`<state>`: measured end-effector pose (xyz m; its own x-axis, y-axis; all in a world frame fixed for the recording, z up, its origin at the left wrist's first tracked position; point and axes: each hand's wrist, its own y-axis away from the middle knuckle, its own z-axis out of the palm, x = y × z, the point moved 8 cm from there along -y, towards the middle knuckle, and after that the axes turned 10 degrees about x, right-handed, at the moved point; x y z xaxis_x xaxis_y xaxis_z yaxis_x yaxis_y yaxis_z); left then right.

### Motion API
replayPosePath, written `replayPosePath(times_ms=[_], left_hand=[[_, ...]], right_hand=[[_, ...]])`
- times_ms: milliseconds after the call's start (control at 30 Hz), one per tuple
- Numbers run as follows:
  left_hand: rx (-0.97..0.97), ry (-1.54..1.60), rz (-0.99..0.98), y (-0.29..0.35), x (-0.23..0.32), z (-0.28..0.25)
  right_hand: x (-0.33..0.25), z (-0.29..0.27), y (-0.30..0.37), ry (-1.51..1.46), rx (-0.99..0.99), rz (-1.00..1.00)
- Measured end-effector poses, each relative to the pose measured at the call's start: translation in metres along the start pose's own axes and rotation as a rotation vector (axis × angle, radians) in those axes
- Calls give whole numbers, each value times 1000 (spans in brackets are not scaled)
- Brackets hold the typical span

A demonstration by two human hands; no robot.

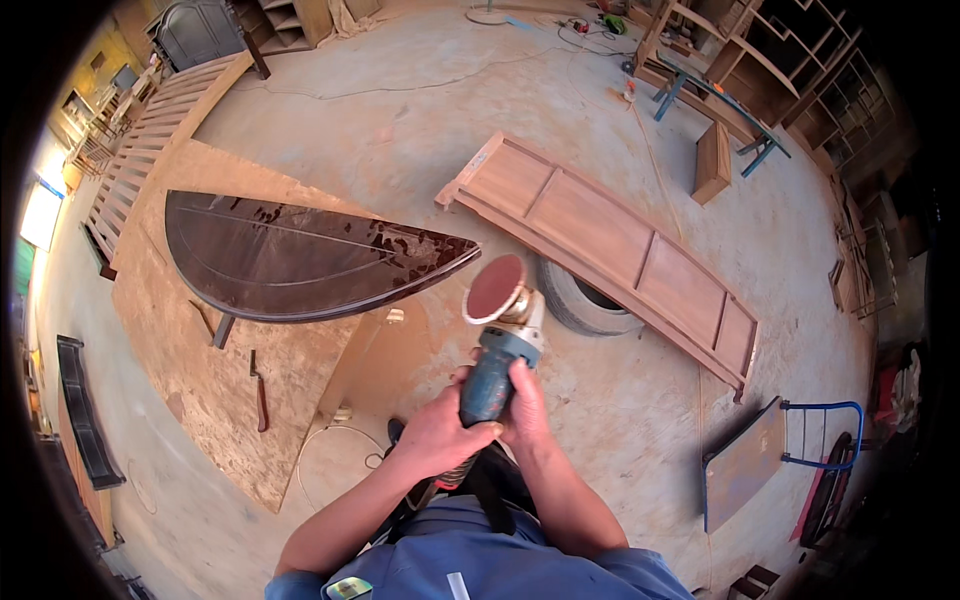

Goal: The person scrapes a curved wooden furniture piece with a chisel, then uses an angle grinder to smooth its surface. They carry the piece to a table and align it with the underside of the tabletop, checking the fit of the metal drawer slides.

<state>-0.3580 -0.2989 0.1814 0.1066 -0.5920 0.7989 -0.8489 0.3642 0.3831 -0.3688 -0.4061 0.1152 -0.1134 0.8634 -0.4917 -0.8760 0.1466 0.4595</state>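
Both of my hands grip a blue angle grinder (488, 385) in front of my body. My left hand (438, 430) is wrapped round the rear of its housing, thumb across the top. Further along, my right hand (525, 405) closes on the right side, close to the metal head. A round reddish-brown sanding disc (496, 288) sits on the grinder's end, tilted up and away from any surface. Left of the disc lies a dark half-round wooden panel (300, 255) with glossy patches, its pointed right end nearest the disc.
A plywood sheet (230, 400) lies under the dark panel, with a wood-handled tool (261, 400) on it. A reddish wooden frame panel (610, 250) leans over a tyre (580, 300). At right stands a flat trolley (745, 465) with a blue handle. A cable (305, 450) loops near my feet.
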Motion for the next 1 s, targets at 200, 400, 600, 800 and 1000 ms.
replayPosePath(times_ms=[200, 400, 600, 800, 1000], left_hand=[[-356, 44, -6, -26, 8, 74], [-586, 97, -35, -48, 18, 89], [-644, 150, -12, -80, 9, 73], [-578, 92, -12, -114, -21, 49], [-546, 69, -42, -136, -34, 30]], right_hand=[[-25, -73, 5, -233, 146, 16], [-36, -88, 3, -336, 286, -61], [-31, -78, -27, -378, 341, -98], [-10, -55, -67, -421, 410, -102], [3, -41, -92, -430, 462, -91]])
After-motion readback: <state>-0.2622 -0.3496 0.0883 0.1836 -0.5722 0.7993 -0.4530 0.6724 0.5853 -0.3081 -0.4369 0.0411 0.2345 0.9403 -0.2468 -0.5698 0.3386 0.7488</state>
